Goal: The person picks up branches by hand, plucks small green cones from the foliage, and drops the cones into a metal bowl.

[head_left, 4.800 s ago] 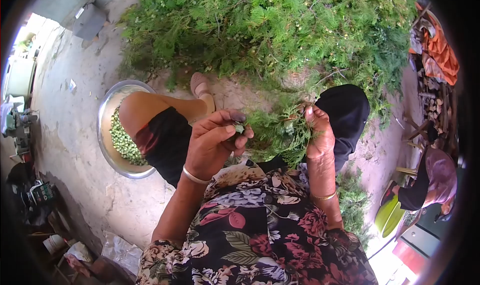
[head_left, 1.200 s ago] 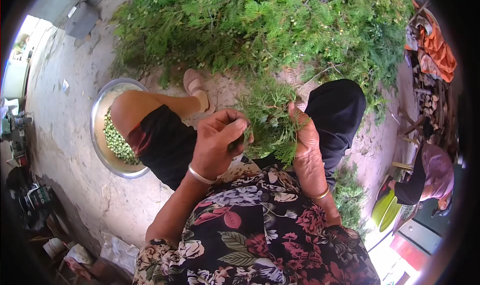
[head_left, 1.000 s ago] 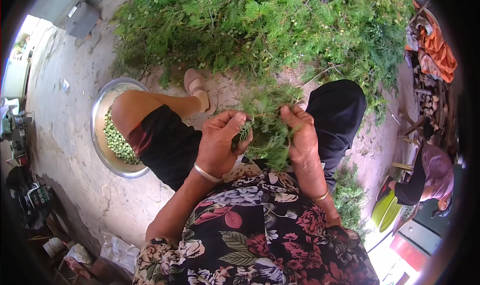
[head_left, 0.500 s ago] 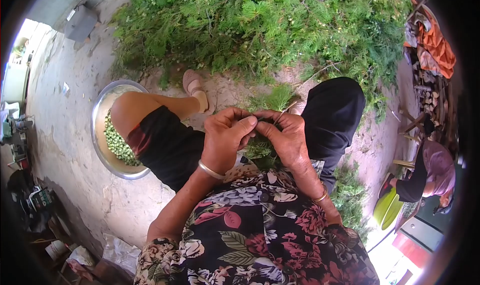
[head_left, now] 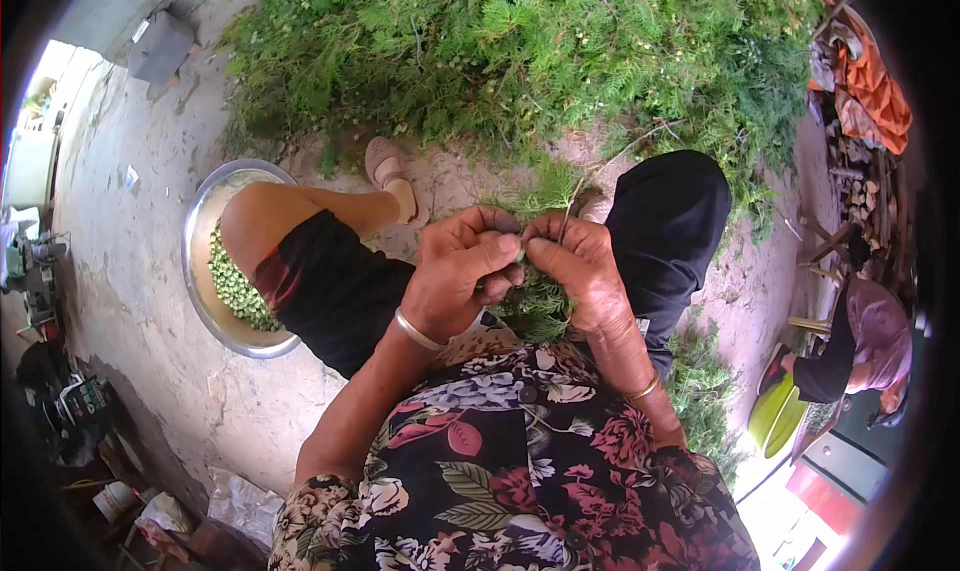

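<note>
Above my lap, my left hand (head_left: 462, 269) is closed with thumb and fingertips pinched, a small pale green bit showing at the tips. Just beside it, my right hand (head_left: 582, 268) pinches a thin twig, whose bare stem rises above the fingers. Green sprigs (head_left: 535, 306) hang below and between both hands. Beyond my feet lies a large heap of leafy green branches (head_left: 530, 61). A metal basin (head_left: 200, 311) stands beside my left knee, holding small green cones (head_left: 235, 289).
At the right, another person (head_left: 870, 336) sits near a green bowl-like object (head_left: 775, 418). Stacked firewood (head_left: 865, 196) and an orange cloth (head_left: 868, 81) lie at the far right. A grey box (head_left: 160, 48) stands at the upper left; plastic sheeting (head_left: 240, 511) lies lower left.
My hands have moved slightly apart at the fingertips. The twig in my right hand now stands more upright, and more of the green sprigs shows below the hands.
</note>
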Motion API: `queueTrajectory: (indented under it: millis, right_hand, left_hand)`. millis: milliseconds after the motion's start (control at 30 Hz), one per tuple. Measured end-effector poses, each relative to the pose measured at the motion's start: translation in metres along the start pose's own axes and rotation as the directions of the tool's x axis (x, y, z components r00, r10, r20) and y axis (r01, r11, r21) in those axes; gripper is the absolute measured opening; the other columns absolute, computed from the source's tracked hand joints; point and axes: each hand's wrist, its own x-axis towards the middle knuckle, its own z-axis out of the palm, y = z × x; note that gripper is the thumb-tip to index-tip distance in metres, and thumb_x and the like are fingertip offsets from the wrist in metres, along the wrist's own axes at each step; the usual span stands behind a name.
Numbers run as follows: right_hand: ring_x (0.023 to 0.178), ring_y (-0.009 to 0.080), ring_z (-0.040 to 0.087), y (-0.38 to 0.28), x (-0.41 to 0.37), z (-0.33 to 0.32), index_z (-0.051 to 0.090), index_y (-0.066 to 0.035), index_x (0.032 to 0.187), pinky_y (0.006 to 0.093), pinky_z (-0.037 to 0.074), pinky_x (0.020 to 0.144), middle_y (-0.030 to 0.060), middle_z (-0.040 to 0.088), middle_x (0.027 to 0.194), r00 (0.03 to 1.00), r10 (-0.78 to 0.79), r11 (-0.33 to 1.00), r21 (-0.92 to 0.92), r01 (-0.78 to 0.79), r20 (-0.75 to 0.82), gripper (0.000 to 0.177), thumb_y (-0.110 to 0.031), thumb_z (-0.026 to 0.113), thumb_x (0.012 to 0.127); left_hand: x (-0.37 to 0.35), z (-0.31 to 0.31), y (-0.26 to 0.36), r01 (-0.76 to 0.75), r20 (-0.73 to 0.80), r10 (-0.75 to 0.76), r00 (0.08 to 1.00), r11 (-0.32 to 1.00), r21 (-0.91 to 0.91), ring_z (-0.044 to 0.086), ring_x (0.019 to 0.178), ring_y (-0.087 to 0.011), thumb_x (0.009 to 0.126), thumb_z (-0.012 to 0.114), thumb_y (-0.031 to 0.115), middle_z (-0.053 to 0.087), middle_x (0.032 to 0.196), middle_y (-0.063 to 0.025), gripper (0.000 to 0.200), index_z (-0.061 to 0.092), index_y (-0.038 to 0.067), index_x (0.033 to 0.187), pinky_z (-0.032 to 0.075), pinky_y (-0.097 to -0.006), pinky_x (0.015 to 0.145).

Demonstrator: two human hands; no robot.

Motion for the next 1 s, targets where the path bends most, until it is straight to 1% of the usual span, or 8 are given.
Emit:
queueTrajectory:
  millis: [67, 300, 500, 567, 633, 700, 767, 1000]
  right_hand:
    - [0.070, 0.0043, 0.050, 0.002, 0.001, -0.003, 0.061, 0.002, 0.090, 0.0203, 0.042, 0.064, -0.0010, 0.059, 0.078, 1.000, 0.029, 0.993, 0.115, -0.030, 0.008, 0.010, -0.005, 0.059, 0.084]
    - [0.077, 0.0197, 0.064, 0.010, 0.013, -0.031, 0.058, -0.001, 0.099, 0.0308, 0.053, 0.070, 0.0091, 0.063, 0.084, 0.981, 0.156, 0.831, 0.552, -0.065, -0.119, 0.015, -0.013, 0.055, 0.091]
    - [0.082, 0.0205, 0.063, 0.021, 0.015, -0.031, 0.057, -0.001, 0.103, 0.0353, 0.053, 0.075, 0.0075, 0.062, 0.089, 0.957, 0.165, 0.714, 0.698, 0.051, -0.238, 0.018, -0.013, 0.056, 0.090]
    - [0.082, 0.0198, 0.063, 0.016, 0.013, -0.025, 0.057, -0.001, 0.103, 0.0349, 0.053, 0.075, 0.0071, 0.062, 0.088, 0.954, 0.186, 0.720, 0.693, 0.030, -0.235, 0.017, -0.013, 0.056, 0.090]
    - [0.082, 0.0191, 0.062, 0.015, 0.012, -0.022, 0.057, -0.001, 0.102, 0.0345, 0.053, 0.075, 0.0068, 0.061, 0.088, 0.951, 0.204, 0.726, 0.688, 0.012, -0.232, 0.016, -0.012, 0.056, 0.090]
    - [0.083, 0.0165, 0.061, 0.019, 0.013, -0.022, 0.058, 0.000, 0.100, 0.0320, 0.051, 0.077, 0.0058, 0.061, 0.088, 0.969, 0.170, 0.745, 0.667, -0.007, -0.180, 0.015, -0.011, 0.057, 0.090]
    - [0.082, 0.0141, 0.059, 0.025, 0.013, -0.025, 0.060, 0.000, 0.099, 0.0291, 0.048, 0.078, 0.0050, 0.061, 0.090, 0.976, 0.114, 0.791, 0.611, 0.022, -0.183, 0.014, -0.010, 0.057, 0.089]
    - [0.074, 0.0127, 0.060, 0.019, 0.012, -0.015, 0.060, 0.003, 0.101, 0.0271, 0.049, 0.072, 0.0044, 0.063, 0.081, 0.974, 0.121, 0.843, 0.538, 0.001, -0.190, 0.017, -0.010, 0.057, 0.089]
  left_hand:
    - [0.005, -0.008, -0.003, 0.032, 0.113, -0.002, 0.994, 0.962, -0.270, 0.041, 0.048, -0.0061, 0.089, 0.056, 0.012, 0.052, 0.069, -0.0047, 0.021, 0.051, 0.000, 0.105, 0.029, -0.0195, 0.041]
    - [-0.010, -0.020, 0.016, -0.083, 0.014, 0.107, 0.994, 0.836, -0.542, 0.042, 0.052, -0.0113, 0.097, 0.044, 0.028, 0.051, 0.072, -0.0126, 0.027, 0.052, 0.003, 0.103, 0.032, -0.0212, 0.042]
    - [-0.021, -0.003, 0.015, -0.184, 0.033, 0.194, 0.980, 0.962, -0.201, 0.051, 0.060, -0.0116, 0.092, 0.052, 0.029, 0.061, 0.080, -0.0154, 0.030, 0.056, 0.000, 0.096, 0.035, -0.0208, 0.045]
    - [-0.019, 0.007, 0.010, -0.160, -0.009, 0.165, 0.986, 0.966, 0.202, 0.047, 0.056, -0.0091, 0.084, 0.061, 0.015, 0.059, 0.072, -0.0121, 0.018, 0.059, -0.002, 0.091, 0.033, -0.0210, 0.044]
    - [-0.013, 0.014, -0.001, -0.131, -0.121, 0.197, 0.973, 0.900, 0.416, 0.051, 0.061, -0.0070, 0.075, 0.068, 0.005, 0.059, 0.069, -0.0067, 0.016, 0.062, -0.004, 0.087, 0.038, -0.0223, 0.051]
    - [-0.004, 0.015, -0.013, -0.377, -0.009, 0.567, 0.823, 0.559, 0.738, 0.053, 0.065, -0.0076, 0.074, 0.071, 0.006, 0.058, 0.070, -0.0039, 0.019, 0.063, -0.006, 0.087, 0.042, -0.0231, 0.058]
    - [-0.002, 0.013, -0.016, -0.321, -0.087, 0.540, 0.837, 0.614, 0.721, 0.053, 0.067, -0.0083, 0.072, 0.073, 0.006, 0.059, 0.070, -0.0022, 0.021, 0.062, -0.006, 0.085, 0.044, -0.0233, 0.061]
    - [-0.006, -0.006, -0.012, -0.353, 0.122, 0.536, 0.835, 0.352, 0.867, 0.053, 0.061, -0.0123, 0.074, 0.070, 0.005, 0.058, 0.066, -0.0094, 0.016, 0.061, -0.004, 0.084, 0.043, -0.0267, 0.057]
